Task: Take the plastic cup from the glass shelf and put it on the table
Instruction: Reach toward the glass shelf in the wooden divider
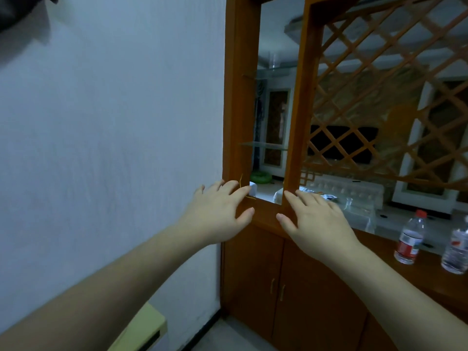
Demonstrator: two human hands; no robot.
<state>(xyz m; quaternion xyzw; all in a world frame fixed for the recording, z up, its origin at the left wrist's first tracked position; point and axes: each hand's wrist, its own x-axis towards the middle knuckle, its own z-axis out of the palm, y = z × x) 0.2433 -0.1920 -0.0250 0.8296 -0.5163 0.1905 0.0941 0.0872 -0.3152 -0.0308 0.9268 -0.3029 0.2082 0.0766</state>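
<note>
Your left hand [217, 211], right hand [316, 219] empty, fingers apart, low. Cup [274, 60] sits high on glass shelf [278, 69]: reach up.

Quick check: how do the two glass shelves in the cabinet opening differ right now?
The upper shelf carries a clear plastic cup; the lower shelf looks bare. The upper shelf sits well above both hands; the lower shelf is nearer the left hand and right hand. Both are thin clear glass.

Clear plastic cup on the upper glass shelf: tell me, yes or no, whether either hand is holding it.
No: the clear plastic cup stands alone on the upper glass shelf, while both hands are open far below.
</note>
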